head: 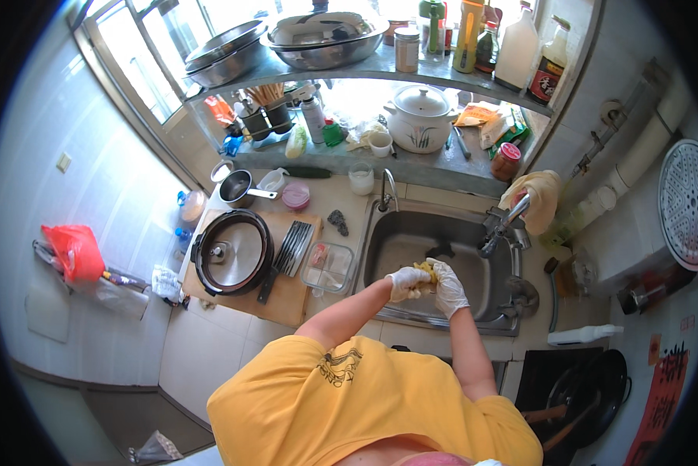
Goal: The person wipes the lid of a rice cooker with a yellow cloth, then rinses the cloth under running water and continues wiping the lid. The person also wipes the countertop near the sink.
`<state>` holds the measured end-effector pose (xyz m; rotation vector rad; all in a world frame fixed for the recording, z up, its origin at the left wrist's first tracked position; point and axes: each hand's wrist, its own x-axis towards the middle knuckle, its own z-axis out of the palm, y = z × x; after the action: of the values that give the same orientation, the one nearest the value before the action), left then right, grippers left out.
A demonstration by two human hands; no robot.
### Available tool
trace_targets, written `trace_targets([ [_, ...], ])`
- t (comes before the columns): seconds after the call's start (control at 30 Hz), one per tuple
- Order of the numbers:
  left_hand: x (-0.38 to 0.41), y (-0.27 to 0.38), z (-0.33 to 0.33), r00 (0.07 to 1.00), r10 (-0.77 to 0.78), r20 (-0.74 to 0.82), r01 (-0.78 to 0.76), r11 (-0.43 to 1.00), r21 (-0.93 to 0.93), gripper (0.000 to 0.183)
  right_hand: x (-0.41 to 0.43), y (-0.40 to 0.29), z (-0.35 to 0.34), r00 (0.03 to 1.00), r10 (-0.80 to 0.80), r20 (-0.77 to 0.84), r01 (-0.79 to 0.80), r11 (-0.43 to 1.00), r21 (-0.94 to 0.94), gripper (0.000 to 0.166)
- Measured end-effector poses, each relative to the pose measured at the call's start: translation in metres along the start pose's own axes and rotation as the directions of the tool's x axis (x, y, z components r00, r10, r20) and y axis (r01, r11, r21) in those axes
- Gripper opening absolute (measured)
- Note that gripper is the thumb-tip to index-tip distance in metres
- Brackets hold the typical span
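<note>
Both my hands wear thin, whitish translucent gloves and meet over the near part of a stainless steel sink (404, 233). My left hand (407, 283) and my right hand (449, 292) grip a small, lumpy yellow piece (425, 270) between them. What the piece is cannot be made out, and the fingers hide much of it. A dark patch (441, 250) lies on the sink floor just beyond my hands. At the sink's right rim stands a chrome faucet (503, 224), and a thin curved spout (389, 189) rises from the back left corner.
Left of the sink, a wooden cutting board (293, 309) carries a round pot lid (232, 253), a cleaver (290, 250) and a divided glass container (328, 268). Steel scourers (338, 222) lie behind. A white lidded pot (421, 122) stands on the shelf. At right is a black wok (605, 396).
</note>
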<state>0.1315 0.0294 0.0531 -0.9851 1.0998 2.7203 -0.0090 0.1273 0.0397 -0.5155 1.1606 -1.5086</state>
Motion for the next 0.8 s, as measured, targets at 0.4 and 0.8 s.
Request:
trace_targets([
  [0.4,-0.013,-0.002,0.023,0.959,0.01,0.284,0.097,0.928,-0.359,0.008,-0.028,-0.059,0.024,0.922,-0.019,0.388,-0.09,0.961,0.261,0.036],
  [0.8,0.025,-0.002,0.033,0.885,0.452,-0.11,-0.384,0.843,0.377,0.01,0.021,-0.037,0.017,0.909,-0.211,0.359,0.349,0.856,-0.38,0.02],
])
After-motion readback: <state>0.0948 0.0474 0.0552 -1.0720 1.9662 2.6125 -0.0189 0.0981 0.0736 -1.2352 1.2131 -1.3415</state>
